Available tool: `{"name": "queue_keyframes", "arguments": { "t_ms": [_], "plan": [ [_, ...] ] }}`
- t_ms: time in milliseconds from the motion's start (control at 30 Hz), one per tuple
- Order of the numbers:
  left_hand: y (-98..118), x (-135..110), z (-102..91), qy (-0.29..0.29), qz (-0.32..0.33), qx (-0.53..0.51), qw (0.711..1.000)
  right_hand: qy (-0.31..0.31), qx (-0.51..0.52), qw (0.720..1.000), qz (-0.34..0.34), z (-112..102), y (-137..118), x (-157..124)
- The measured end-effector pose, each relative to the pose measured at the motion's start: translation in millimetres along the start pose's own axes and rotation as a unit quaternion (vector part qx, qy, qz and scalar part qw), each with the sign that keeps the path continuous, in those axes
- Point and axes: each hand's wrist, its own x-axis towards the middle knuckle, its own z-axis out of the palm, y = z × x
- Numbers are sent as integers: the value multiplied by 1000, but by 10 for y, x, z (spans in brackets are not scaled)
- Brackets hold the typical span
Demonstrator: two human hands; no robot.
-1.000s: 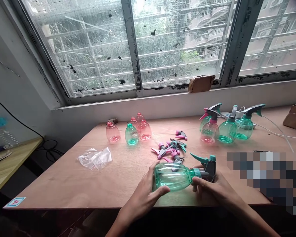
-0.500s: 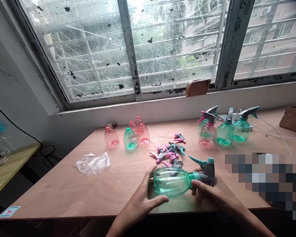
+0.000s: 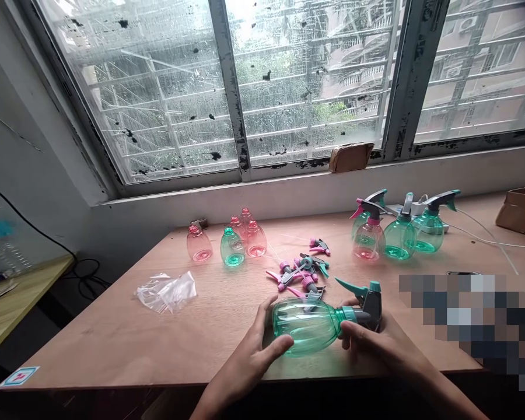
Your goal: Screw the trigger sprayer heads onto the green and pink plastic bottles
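The green bottle [image 3: 306, 324] lies on its side near the edge of the counter [image 3: 179, 344], left hand [image 3: 251, 353] cupped round its body, seemingly steadying it, right hand [image 3: 376, 344] with its grip closed on the neck by the sprayer [image 3: 370, 298].

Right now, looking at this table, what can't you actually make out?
All in the head view:
Whether the sprayer head is screwed fully onto the green spray bottle: the right hand covers the neck, and the left hand holds the body.
What lies at the right of the table: a pixelated patch hides it.
The cardboard box: cut off by the right edge.
The sticker at the near left corner: too small to read.
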Motion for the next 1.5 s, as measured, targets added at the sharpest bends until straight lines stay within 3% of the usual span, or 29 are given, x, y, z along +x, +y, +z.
{"name": "queue_keyframes", "arguments": {
  "t_ms": [233, 433, 667, 833, 1100, 1500],
  "plan": [
    [24, -32, 21, -23, 27, 76, 996, 3, 0, 1000, -8, 6, -33, -12],
    [-51, -11, -18, 9, -22, 34, 999, 1, 22, 1000, 0, 32, -36, -24],
    [16, 15, 13, 4, -1, 20, 1000, 3, 71, 997, 14, 27, -49, -54],
    [22, -5, 20, 6, 15, 28, 999, -3, 44, 999, -9, 52, -56, -75],
    [-92, 10, -23, 28, -18, -20, 999, -5, 41, 999, -4, 37, -7, -58],
    [-43, -31, -28, -40, 31, -5, 999, -32, 41, 999, -17, 22, 48, -89]
  ]
}}
